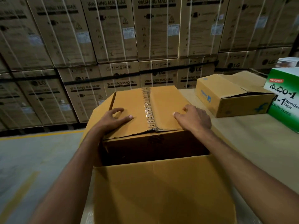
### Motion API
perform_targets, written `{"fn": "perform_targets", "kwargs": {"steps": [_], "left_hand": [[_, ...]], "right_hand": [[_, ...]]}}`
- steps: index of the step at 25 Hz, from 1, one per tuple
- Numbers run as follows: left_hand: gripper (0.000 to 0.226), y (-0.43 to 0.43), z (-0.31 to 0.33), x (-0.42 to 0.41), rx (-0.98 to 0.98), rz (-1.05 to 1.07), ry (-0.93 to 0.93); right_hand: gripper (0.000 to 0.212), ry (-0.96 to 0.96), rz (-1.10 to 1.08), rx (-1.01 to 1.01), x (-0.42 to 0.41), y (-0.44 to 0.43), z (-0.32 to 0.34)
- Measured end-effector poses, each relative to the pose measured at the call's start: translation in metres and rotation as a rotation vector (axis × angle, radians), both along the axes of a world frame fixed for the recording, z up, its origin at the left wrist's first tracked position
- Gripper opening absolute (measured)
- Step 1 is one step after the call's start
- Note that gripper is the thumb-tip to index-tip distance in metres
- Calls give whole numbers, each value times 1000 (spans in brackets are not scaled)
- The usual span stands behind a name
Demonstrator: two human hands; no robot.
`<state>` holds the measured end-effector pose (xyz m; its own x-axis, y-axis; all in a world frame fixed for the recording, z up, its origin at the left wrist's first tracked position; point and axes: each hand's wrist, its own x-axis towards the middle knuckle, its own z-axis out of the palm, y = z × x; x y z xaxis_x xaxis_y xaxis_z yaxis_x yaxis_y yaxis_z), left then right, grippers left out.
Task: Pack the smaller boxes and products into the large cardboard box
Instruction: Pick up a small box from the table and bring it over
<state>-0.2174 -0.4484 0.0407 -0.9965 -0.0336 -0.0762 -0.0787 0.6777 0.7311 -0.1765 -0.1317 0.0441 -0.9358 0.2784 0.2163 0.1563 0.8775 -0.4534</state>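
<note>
A large open cardboard box [163, 188] stands in front of me with its near flap folded toward me. A smaller brown box [163, 109], sealed with a strip of printed tape, sits partly inside it, its top above the rim. My left hand [113, 119] rests on the left part of that top, thumb and fingertips pressing on the cardboard. At the top's right edge is my right hand [193, 118], thumb on top and fingers bent at the edge. The inside of the large box is dark.
An open brown carton [226, 101] lies on the table surface [252, 143] to the right. A green and white tape carton [284, 101] stands at the far right. Stacked washing machine cartons [113, 38] form a wall behind. Grey floor with yellow lines lies to the left.
</note>
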Motion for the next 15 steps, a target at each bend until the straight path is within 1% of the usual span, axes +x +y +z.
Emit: {"fn": "perform_targets", "kwargs": {"steps": [3, 5, 7, 9, 10, 11, 13, 14, 15], "left_hand": [[78, -2, -17, -13, -20, -11, -34], [77, 0, -29, -24, -74, -28, -59], [80, 5, -46, -33, -239, -101, -177], [89, 11, -66, -40, -437, -249, -329], [93, 13, -71, -44, -504, -289, -372], [96, 14, -73, -48, -557, -305, -391], [102, 20, -69, -52, -654, -327, -367], [101, 26, -64, -50, -661, -363, -341], [98, 35, -59, -48, -612, -419, -316]], "right_hand": [[64, -48, 2, 6, -4, -4, -20], [67, -133, 25, 18, -16, -4, -37], [71, -359, 99, 50, -28, -6, -56], [77, -602, 179, 138, -35, -7, -71], [78, -669, 204, 184, -39, -8, -74], [77, -694, 220, 210, -42, -8, -74], [72, -665, 253, 285, -49, -11, -73], [69, -638, 297, 330, -52, -15, -71], [65, -613, 362, 349, -55, -22, -66]]}}
